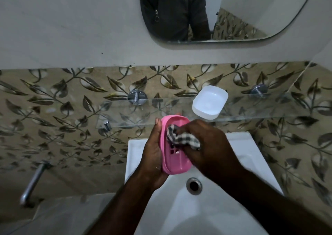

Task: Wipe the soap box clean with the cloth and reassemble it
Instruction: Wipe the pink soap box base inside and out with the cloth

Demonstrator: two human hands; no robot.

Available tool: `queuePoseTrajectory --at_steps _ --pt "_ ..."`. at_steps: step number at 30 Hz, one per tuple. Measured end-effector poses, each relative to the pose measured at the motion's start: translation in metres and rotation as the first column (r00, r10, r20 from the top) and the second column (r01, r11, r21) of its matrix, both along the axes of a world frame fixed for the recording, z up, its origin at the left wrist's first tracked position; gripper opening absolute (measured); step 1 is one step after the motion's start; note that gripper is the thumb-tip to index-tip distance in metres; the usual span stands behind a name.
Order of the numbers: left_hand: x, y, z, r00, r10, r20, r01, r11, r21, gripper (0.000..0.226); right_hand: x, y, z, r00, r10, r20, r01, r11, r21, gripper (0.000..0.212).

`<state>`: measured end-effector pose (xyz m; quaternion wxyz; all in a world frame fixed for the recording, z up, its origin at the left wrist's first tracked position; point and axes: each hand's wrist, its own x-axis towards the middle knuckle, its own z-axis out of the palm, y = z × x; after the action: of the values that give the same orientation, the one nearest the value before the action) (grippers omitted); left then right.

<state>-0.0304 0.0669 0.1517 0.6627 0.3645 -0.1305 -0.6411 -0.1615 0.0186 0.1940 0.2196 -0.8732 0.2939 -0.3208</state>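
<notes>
Plastic, we judge, is light, stiff, slick: above the sink (251,155) our left hand (152,153) curls fingers round the pink tray (177,163) by its long edges; our right hand (208,143) pinches the cloth (186,138) inside it.

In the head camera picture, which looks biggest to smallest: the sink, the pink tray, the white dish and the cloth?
1. sink
2. pink tray and white dish: they look alike, and the tray is nearer, so unsure
3. cloth, bunched and partly hidden

Leaf-patterned tiles (53,100), glass shelf (251,109), mirror (251,10), white sink (251,155), perhaps a chrome pipe (34,182).
</notes>
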Motion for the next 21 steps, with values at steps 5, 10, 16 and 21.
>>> queuePoseTrajectory --at_steps 5,10,16,21 --pt "0.008 0.0 0.004 0.999 -0.012 -0.037 0.012 1.0 0.003 0.068 0.005 0.017 -0.001 0.988 0.113 -0.108 -0.129 0.979 -0.16 0.031" --pt "0.02 0.004 -0.009 0.999 -0.004 -0.041 0.005 1.0 0.021 0.076 -0.01 0.014 -0.001 0.903 0.396 -0.166 -0.38 0.917 0.123 0.029" --pt "0.021 0.009 0.001 0.978 -0.057 -0.199 0.045 0.997 -0.064 0.078 -0.013 0.008 0.017 0.932 -0.104 0.347 -0.149 0.763 0.629 0.019" --pt "0.017 0.008 -0.003 0.962 -0.085 -0.258 0.066 0.994 -0.082 0.081 -0.02 0.01 0.02 0.908 -0.166 0.385 -0.194 0.647 0.738 0.023"
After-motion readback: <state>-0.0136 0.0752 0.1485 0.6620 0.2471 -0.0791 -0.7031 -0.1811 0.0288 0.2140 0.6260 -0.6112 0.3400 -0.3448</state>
